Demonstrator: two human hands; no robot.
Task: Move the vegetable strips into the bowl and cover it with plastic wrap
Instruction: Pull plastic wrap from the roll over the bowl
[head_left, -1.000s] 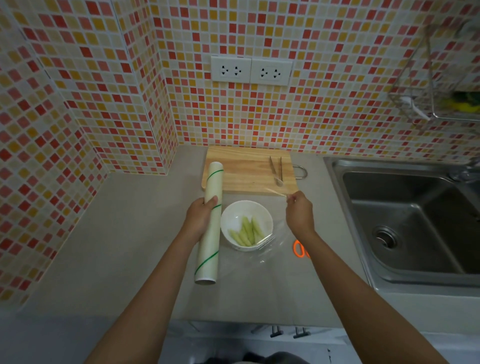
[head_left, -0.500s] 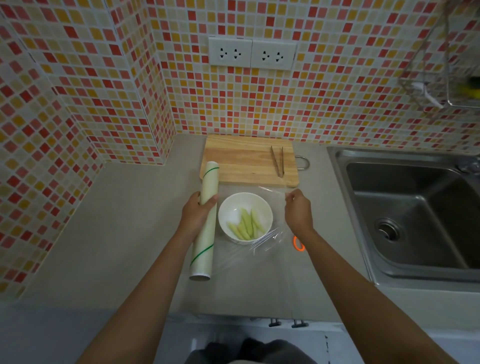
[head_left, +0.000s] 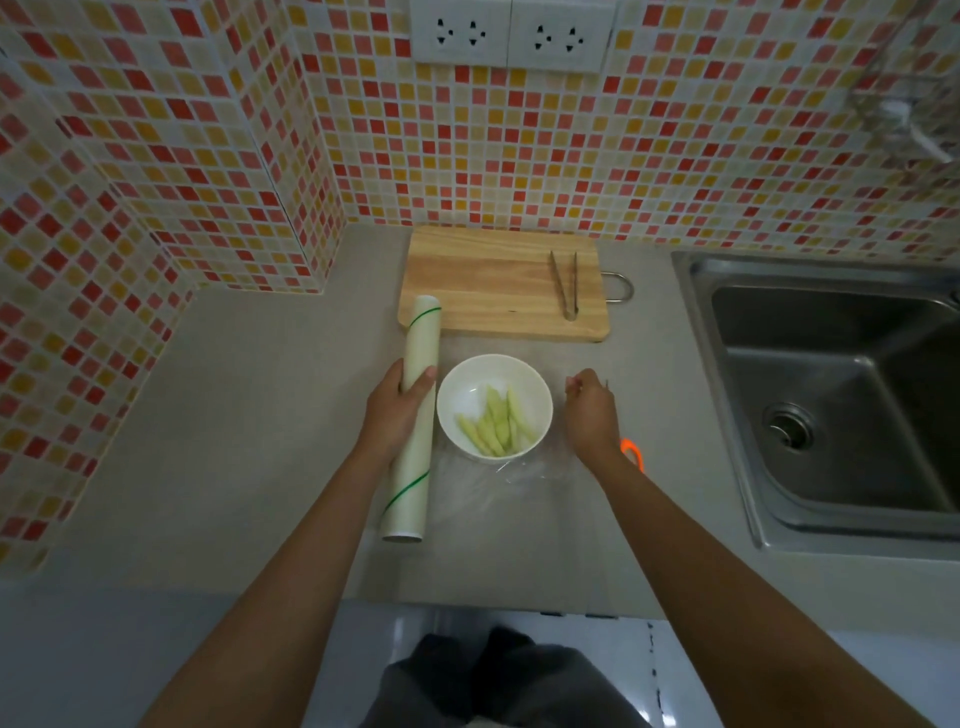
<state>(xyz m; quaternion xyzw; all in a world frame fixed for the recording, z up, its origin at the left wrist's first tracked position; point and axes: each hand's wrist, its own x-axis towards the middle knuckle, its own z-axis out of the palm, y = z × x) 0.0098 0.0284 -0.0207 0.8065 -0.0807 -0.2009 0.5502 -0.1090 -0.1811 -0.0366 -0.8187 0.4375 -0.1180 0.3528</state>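
We find the left hand (head_left: 396, 410) curled round the plastic wrap roll (head_left: 413, 415), which lies on the counter (head_left: 234, 441) just left of the bowl (head_left: 494, 406). The right hand (head_left: 591, 415) sits just right of the bowl, fingers pinched on the edge of the clear film (head_left: 524, 475); the film spreads from the roll across the bowl toward that hand. The white bowl stands between both hands and holds the pale green vegetable strips (head_left: 496, 423). Beyond it we note a wooden cutting board (head_left: 493, 283) bearing metal tongs (head_left: 566, 286). An orange object (head_left: 632, 451) shows partly behind the right wrist. The sink (head_left: 831, 395) lies well to the right.
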